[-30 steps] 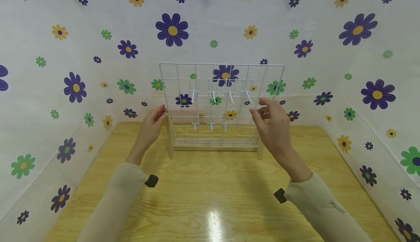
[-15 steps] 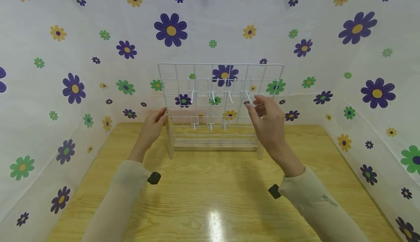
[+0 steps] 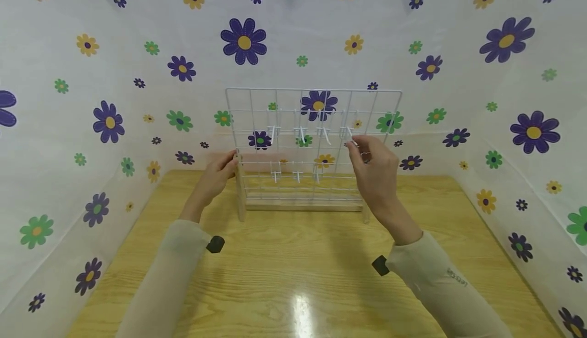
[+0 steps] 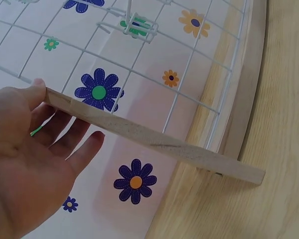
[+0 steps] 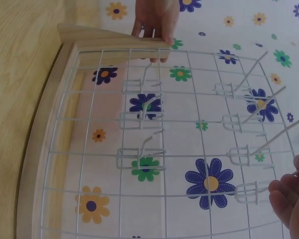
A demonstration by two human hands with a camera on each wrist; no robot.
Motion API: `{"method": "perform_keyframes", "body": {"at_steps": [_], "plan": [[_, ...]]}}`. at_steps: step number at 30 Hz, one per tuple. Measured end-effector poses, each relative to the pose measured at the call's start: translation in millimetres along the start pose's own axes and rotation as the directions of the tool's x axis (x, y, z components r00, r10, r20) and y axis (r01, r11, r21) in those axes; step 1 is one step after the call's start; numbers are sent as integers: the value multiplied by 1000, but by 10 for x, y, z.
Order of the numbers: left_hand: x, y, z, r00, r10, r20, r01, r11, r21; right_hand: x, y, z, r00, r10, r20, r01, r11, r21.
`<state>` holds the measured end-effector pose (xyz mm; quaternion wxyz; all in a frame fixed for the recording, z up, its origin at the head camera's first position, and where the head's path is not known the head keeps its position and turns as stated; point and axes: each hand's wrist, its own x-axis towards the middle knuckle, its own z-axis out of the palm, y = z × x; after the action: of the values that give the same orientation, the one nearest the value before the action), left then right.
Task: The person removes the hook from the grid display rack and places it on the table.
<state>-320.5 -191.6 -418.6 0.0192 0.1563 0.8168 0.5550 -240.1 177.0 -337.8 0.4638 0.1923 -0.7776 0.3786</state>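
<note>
A white wire grid panel [image 3: 312,90] stands upright in a wooden frame [image 3: 302,207] on the table. Several white wire hooks hang on it in an upper row, and three shorter ones in a lower row. My left hand [image 3: 214,175] holds the top of the left wooden upright [image 4: 154,139], thumb on one side and fingers on the other. At the right end of the upper row, my right hand [image 3: 378,167] pinches the free end of a hook [image 3: 349,133] between thumb and fingers. In the right wrist view, the base of that hook [image 5: 246,194] sits against the grid; its tip is hidden by the fingers.
White cloth with printed flowers [image 3: 298,32] walls in the back and both sides of the wooden table [image 3: 275,261]. The neighbouring upper hook [image 3: 326,135] sticks forward just left of my right hand. A small black block [image 3: 215,244] sits at the left cuff, another [image 3: 380,265] at the right.
My right hand has moved left and its thumb and fingers have closed on the end of the rightmost upper hook. My left hand stays at the left upright.
</note>
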Motion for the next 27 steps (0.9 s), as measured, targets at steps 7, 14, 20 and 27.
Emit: {"method": "perform_keyframes", "body": {"at_steps": [7, 14, 20, 27], "plan": [[10, -62, -19, 999, 27, 24, -27, 999, 17, -22, 28, 10, 1000, -11, -16, 11, 1000, -18], [8, -100, -30, 997, 67, 30, -67, 998, -7, -30, 31, -1, 999, -27, -19, 26, 999, -26], [7, -106, -42, 997, 51, 49, -50, 999, -15, -30, 28, -6, 999, -25, -19, 25, 999, -29], [8, -126, -52, 996, 69, 59, -66, 997, -45, 8, 31, -31, 998, -50, -42, 48, 998, -37]]}}
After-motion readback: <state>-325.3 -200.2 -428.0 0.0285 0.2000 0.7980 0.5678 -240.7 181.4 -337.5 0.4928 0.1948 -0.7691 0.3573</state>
